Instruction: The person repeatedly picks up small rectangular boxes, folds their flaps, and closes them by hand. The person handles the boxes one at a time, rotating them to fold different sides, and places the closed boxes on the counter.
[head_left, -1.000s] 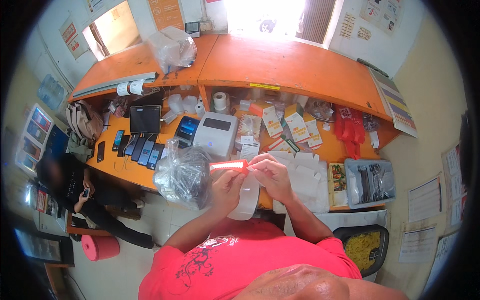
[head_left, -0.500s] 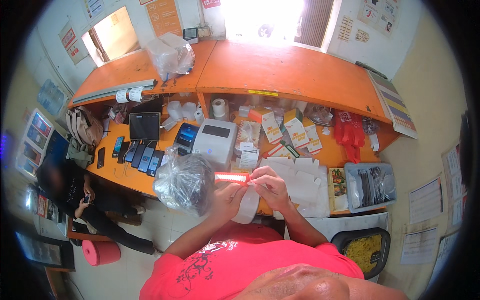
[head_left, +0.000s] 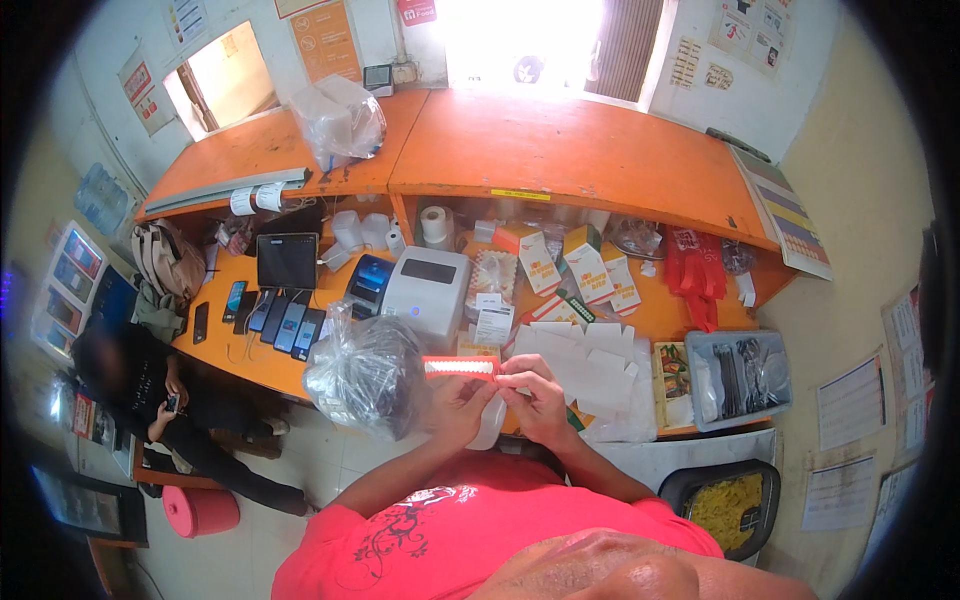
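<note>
A small, narrow red piece (head_left: 448,366) with a white toothed band sits between my two hands. It may be folded card, but its exact kind cannot be made out. My left hand (head_left: 462,408) pinches it from below. My right hand (head_left: 537,402) grips its right end, and the fingertips of both hands nearly meet there. Close by my left hand is a knotted clear plastic bag (head_left: 362,375) with dark contents I cannot make out. White unfolded card boxes (head_left: 575,362) lie just beyond my right hand.
A grey label printer (head_left: 428,290) stands ahead on the orange desk, with several phones (head_left: 292,328) and a tablet (head_left: 287,262) to its left. On the right are a grey-blue bin (head_left: 738,380) and a black chair (head_left: 725,505). A seated person (head_left: 170,400) holds a phone at left.
Both my hands have lowered slightly with the red piece. My right hand's fingers have shifted at its right end, closer to the left fingertips.
</note>
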